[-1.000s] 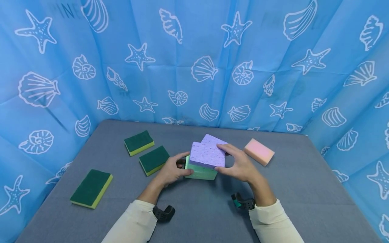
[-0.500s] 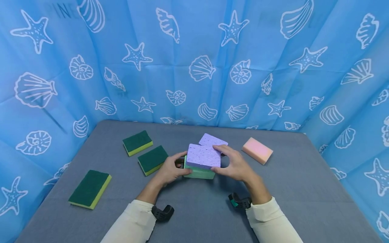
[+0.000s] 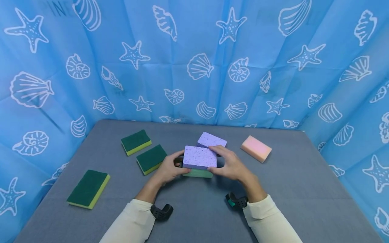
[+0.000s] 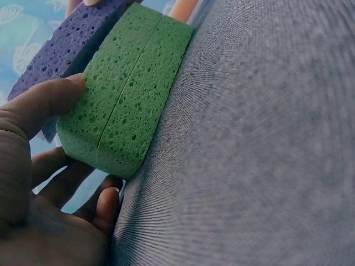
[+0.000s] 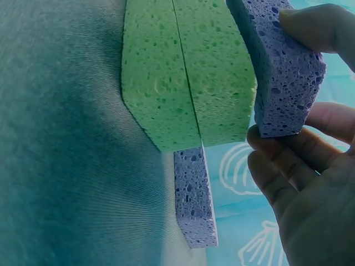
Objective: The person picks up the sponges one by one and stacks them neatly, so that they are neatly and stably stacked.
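A purple sponge lies flat on top of two stacked green sponges at the middle of the grey table. My right hand grips the purple sponge at its right end, thumb in front and fingers behind. In the right wrist view the purple sponge sits against the green stack. My left hand holds the stack's left end, its thumb pressed on the green sponges. A second purple sponge lies just behind.
A pink sponge lies to the right. Three green-and-yellow scrub sponges lie on the left of the table. A blue curtain with shells and starfish closes in the back and both sides.
The purple sponge, earlier tilted and skewed above the green stack, has come down flat and square on it. Both hands stayed at the stack's ends.
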Motion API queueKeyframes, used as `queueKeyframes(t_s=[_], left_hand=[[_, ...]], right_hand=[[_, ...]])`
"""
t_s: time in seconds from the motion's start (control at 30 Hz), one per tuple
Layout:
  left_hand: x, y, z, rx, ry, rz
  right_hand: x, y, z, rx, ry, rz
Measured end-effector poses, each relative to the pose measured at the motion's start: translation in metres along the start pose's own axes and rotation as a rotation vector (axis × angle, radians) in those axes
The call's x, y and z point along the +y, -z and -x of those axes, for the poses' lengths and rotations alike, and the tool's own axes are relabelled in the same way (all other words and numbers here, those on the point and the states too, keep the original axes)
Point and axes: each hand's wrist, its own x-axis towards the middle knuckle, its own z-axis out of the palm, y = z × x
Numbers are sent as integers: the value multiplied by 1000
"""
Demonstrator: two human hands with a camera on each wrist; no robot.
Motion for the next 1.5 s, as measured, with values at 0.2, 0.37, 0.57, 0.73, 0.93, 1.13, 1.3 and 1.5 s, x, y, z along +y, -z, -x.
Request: queueKeyframes(t_s=[0.2,0.37,0.57,0.73,0.93,1.13,1.3,1.5], left_hand=[[-1,1,-1,-8,-7,-13],[-2,3,0,-24,-6,-21],[-2,3,0,-24,-3,-30],[0,2,1,-25,2,-29],[0,3,1,-27,-1,-28],[34,5,13,-62,7,-30],[39,6,15,-73,16,-28],[39,7,15,-74,20,-20]], right_hand=[[0,-2,0,-8,-9,-13],[0,-2,0,-17,-21,-13],[0,-1,-1,-26,-21,-21],[2,-1,-1,-34,-17,-21],[2,-1,-1,-34,0,-25],[2,-1,-1,-46,-15,-14],[0,-2,-1,-59,-43,-14],[-1,-2,-1,-62,-70,-16]])
